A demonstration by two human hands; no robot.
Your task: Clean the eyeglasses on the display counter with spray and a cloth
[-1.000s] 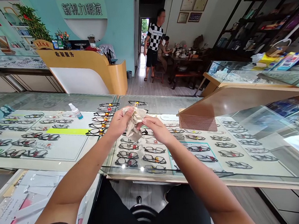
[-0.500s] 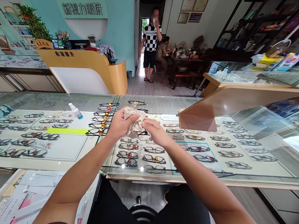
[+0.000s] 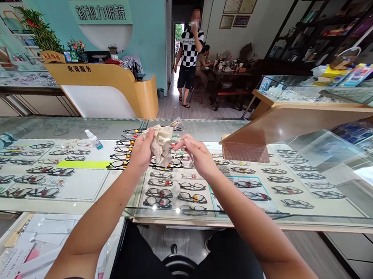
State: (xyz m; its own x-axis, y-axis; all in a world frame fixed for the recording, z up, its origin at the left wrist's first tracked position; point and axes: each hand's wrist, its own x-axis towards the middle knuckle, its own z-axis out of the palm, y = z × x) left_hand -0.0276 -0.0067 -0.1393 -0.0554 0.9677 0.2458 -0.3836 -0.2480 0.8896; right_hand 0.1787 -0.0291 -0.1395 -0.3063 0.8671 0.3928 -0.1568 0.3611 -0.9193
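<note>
My left hand (image 3: 142, 154) is closed on a crumpled cream cleaning cloth (image 3: 162, 146), which hangs down over the glass counter. With bent fingers, my right hand (image 3: 200, 156) pinches a pair of clear-framed glasses (image 3: 179, 124) just right of the cloth. Part of the glasses shows above my fingers, beyond the cloth; the rest is blurred or hidden, and I cannot tell whether the cloth touches them. Below both hands, rows of spectacles (image 3: 192, 186) lie in the glass display case.
A small spray bottle (image 3: 94, 139) stands on the counter to the left, near a yellow-green strip (image 3: 83, 163). An open drawer (image 3: 32, 250) with papers is at lower left. A tilted wooden panel (image 3: 287, 127) rises at right. A person (image 3: 190, 51) stands by the far doorway.
The cloth has opened out in my left hand, and my right hand has moved away to the right with the glasses. More of the clear frame shows. The person at the doorway has shifted slightly.
</note>
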